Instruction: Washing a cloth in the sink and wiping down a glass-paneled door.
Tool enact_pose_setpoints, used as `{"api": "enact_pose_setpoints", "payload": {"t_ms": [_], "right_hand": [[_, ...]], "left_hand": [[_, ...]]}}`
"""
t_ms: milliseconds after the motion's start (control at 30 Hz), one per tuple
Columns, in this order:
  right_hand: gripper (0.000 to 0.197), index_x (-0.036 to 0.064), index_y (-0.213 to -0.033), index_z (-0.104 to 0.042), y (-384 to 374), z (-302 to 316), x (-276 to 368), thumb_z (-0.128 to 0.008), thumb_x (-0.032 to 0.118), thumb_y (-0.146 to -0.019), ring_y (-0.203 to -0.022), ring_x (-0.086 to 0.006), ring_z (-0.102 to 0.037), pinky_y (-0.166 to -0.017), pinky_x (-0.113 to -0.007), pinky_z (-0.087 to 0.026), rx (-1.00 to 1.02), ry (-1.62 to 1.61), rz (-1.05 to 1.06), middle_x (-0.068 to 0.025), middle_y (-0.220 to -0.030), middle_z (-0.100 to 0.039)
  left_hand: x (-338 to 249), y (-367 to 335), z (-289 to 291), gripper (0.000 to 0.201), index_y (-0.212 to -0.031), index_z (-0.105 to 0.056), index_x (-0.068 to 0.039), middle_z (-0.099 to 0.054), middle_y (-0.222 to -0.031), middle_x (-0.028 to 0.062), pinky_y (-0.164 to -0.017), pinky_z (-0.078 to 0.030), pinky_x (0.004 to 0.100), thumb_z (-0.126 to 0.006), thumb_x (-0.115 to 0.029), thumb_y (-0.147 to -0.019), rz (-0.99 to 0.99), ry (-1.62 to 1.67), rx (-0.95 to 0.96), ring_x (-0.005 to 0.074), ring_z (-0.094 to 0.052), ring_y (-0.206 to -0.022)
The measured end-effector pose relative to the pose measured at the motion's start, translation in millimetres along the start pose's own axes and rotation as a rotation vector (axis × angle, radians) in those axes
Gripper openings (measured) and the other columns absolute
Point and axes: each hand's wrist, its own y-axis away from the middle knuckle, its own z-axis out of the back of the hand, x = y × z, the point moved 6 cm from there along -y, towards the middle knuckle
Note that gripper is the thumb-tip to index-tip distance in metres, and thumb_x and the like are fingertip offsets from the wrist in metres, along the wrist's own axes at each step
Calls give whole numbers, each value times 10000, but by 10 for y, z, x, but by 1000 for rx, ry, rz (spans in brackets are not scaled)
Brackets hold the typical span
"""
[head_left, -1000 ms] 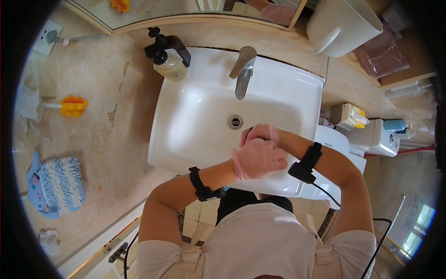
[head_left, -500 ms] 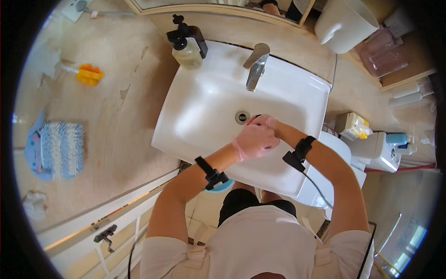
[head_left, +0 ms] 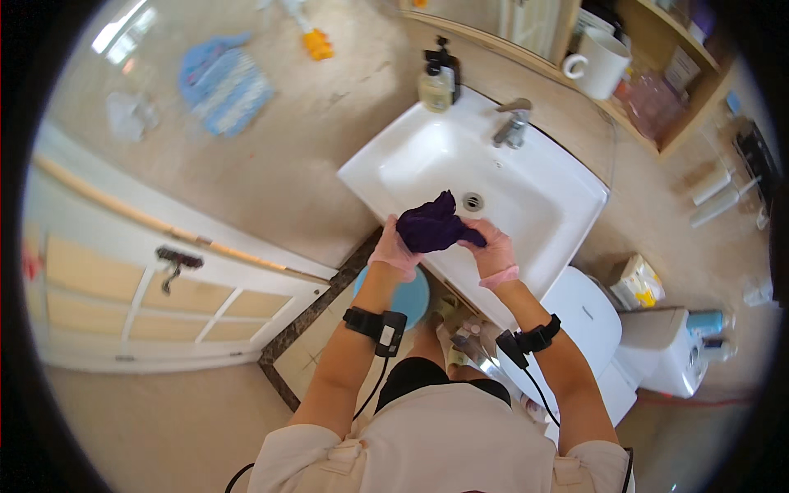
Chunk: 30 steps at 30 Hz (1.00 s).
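A crumpled dark purple cloth [head_left: 429, 226] is stretched between my two hands over the front left edge of the white washbasin [head_left: 542, 222]. My left hand [head_left: 396, 251], in a thin pink glove, grips its left side. In a matching glove, my right hand [head_left: 493, 251] pinches a narrow end of the cloth on the right. The cloth hides some of my left fingers. Behind it lies the round drain [head_left: 472, 202], and farther back stands the chrome faucet [head_left: 512, 123].
A pale blue bucket [head_left: 415, 294] stands on the floor below my left hand. Soap bottles [head_left: 436, 86] sit at the basin's back left corner. To the right is a white toilet [head_left: 588, 316]; a white door [head_left: 164, 304] stands at the left.
Both hands, earlier clasped together over the basin, have moved apart and to its front left edge. The purple cloth now shows spread between them. My view has turned toward the door.
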Motion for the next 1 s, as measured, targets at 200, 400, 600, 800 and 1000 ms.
{"api": "enact_pose_setpoints", "payload": {"t_ms": [200,400,600,800,1000], "right_hand": [[311,-2,-1036,-568,62,-332,499,-665,-3,-741,-827,-131,-550,-780,-262,-447,-90,-447,-246,-55,-908,-614],[368,37,-1088,-575,479,-1391,1149,-672,18,-733,-874,-167,-586,-807,-289,-467,568,-348,-25,-89,-979,-630],[322,35,-1049,-597,767,-2269,1564,-669,67,-737,-871,-164,-590,-803,-288,-456,1010,-135,31,-93,-959,-639],[347,67,-1018,-607,1221,-3444,2091,-696,226,-722,-881,-266,-603,-788,-346,-460,1020,298,349,-123,-943,-641],[394,104,-1031,-614,1328,-4142,2788,-728,255,-686,-899,-276,-604,-804,-356,-461,1124,199,582,-120,-951,-642]], "left_hand": [[-292,1064,161,380,-1192,-455,-153,-487,-1064,2,-770,-418,215,-493,-369,-882,-268,-469,195,120,-514,-875],[-579,1763,913,469,-1119,-538,-26,-611,-874,42,-728,-431,249,-633,-350,-793,-650,-786,-165,108,-537,-801],[-1006,2839,1868,369,-1004,-600,-7,-619,-848,39,-723,-441,237,-636,-310,-796,-610,-804,-339,108,-554,-791],[-1377,3672,2981,396,-962,-625,0,-628,-856,75,-704,-443,272,-674,-332,-753,-747,-865,-614,138,-569,-790],[-1851,4209,3506,363,-818,-540,-4,-553,-750,32,-620,-428,241,-761,-258,-684,-723,-687,-423,101,-521,-687]]}}
